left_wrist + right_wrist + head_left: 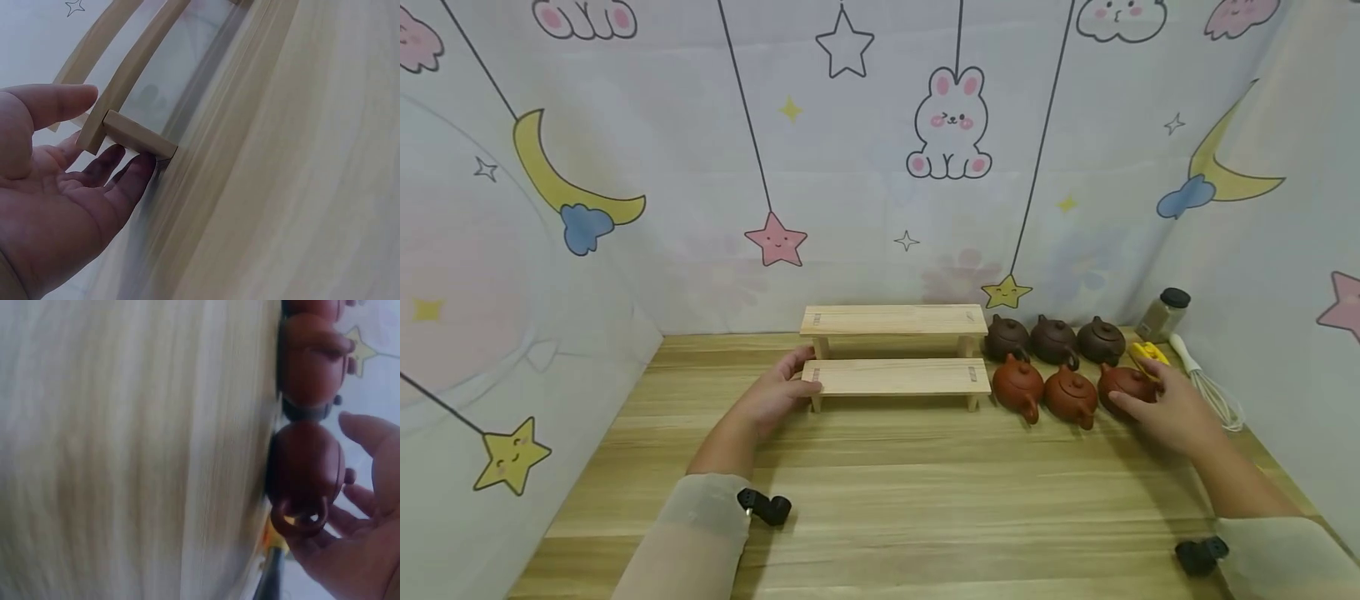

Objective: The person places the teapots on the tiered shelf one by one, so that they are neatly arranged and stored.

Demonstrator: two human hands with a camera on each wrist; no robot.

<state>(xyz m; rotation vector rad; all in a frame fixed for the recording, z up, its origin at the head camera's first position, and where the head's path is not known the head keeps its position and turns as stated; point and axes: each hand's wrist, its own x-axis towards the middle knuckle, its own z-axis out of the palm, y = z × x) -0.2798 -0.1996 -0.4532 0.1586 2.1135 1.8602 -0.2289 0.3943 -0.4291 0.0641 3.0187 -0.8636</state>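
Two pale wooden display stands, a front one (895,377) and a taller back one (891,319), stand in the head view's middle. My left hand (771,398) is at the front stand's left end, thumb over the board. In the left wrist view its fingertips meet the stand's leg (139,133) and the thumb stays straight. My right hand (1182,414) is around the rightmost reddish-brown clay teapot (1122,383). In the right wrist view, thumb and fingers spread about that teapot (306,462), the thumb apart from it and the fingers behind its ring handle.
Two more reddish teapots, one middle (1070,394) and one left (1017,385), sit beside the stands. Behind are three dark brown teapots (1054,340). A black-lidded jar (1165,315), a yellow object (1150,353) and a white-handled whisk (1213,387) lie right. A printed curtain (865,183) borders the table.
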